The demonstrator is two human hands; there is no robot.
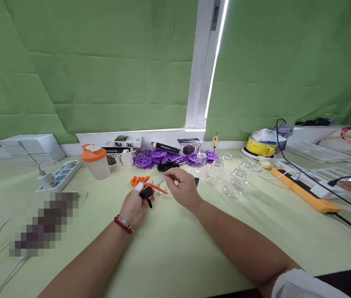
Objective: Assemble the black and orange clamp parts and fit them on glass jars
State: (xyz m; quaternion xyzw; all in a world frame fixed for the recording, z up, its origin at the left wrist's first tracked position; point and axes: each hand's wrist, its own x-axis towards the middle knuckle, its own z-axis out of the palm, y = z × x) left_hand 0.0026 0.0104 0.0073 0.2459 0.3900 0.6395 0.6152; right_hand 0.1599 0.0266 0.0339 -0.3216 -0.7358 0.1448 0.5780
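Green table, left hand gripping black part

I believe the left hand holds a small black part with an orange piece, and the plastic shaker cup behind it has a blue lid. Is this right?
Not quite. In the head view, the translucent plastic shaker cup has an orange lid, not blue. The rest stands: the left hand holds the small black part with an orange piece.

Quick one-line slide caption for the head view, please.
Left hand grips a black-and-orange part; right hand pinches something small above the green table.
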